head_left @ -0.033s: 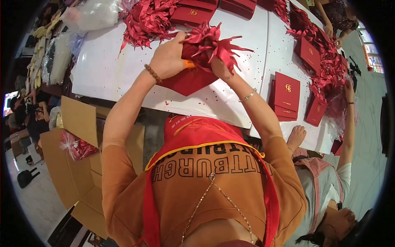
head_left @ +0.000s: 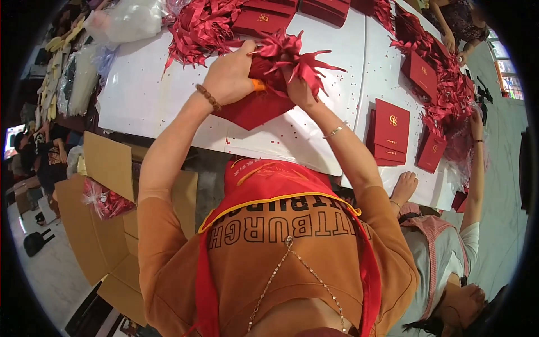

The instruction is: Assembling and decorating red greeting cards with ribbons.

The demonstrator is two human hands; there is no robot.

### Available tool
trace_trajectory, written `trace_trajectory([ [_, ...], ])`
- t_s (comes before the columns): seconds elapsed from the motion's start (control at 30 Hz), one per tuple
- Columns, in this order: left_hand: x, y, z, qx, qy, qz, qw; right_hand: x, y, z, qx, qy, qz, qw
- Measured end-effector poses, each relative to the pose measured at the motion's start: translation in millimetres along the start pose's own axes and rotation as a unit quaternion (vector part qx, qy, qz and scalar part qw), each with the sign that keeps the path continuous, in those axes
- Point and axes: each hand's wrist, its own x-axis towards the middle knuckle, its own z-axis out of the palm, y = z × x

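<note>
Both my hands are over the white table's near part with a dark red, flat-sided card bag point(head_left: 252, 114), its lower edge pointing toward me. My left hand point(head_left: 229, 76) grips its left side, fingers wrapped over the upper edge, with an orange band on one digit. My right hand point(head_left: 301, 92) is at the right side, its fingers mostly hidden behind a tuft of shiny red ribbon ends point(head_left: 286, 53). It seems closed around the ribbons. How many bags are in the bundle I cannot tell.
A heap of red ribbons point(head_left: 199, 31) and dark red bags point(head_left: 264, 21) lie beyond my hands. More bags point(head_left: 391, 124) are stacked at right, near a co-worker's hand point(head_left: 405, 186). An open cardboard box point(head_left: 92, 224) stands at lower left. Tiny red dots litter the white table point(head_left: 146, 84).
My right wrist has shifted slightly left and my left hand has risen a little. The bag and ribbons stay in nearly the same place.
</note>
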Motion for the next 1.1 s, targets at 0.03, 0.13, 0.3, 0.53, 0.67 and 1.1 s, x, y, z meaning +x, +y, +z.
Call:
trace_trajectory([
  [0.03, 5.9, 2.2, -4.6, 0.002, 0.001, -0.001, 1.0, 5.7, -0.9, 6.0, 0.001, 0.0, -0.003, 1.0],
  [0.13, 23.7, 7.8, -6.8, 0.158, -0.077, -0.007, 0.984, 11.2, 20.7, 34.5, 0.184, 0.147, 0.027, 0.972],
  [0.3, 8.5, -15.2, 69.5, 0.179, 0.045, 0.086, 0.979, 9.8, 45.5, 53.2, 0.695, 0.109, 0.083, 0.705],
  [0.53, 4.6, -9.2, 71.7, 0.182, 0.037, 0.1, 0.978, 23.1, 44.7, 54.9, 0.64, 0.107, 0.192, 0.737],
  [0.67, 7.0, -10.6, 72.7, 0.193, 0.027, 0.093, 0.976, 37.2, 53.6, 63.5, 0.696, 0.2, 0.181, 0.665],
  [1.1, -5.3, 0.4, 57.2, 0.206, 0.007, 0.057, 0.977, 36.2, 56.9, 64.4, 0.695, 0.239, 0.137, 0.664],
])
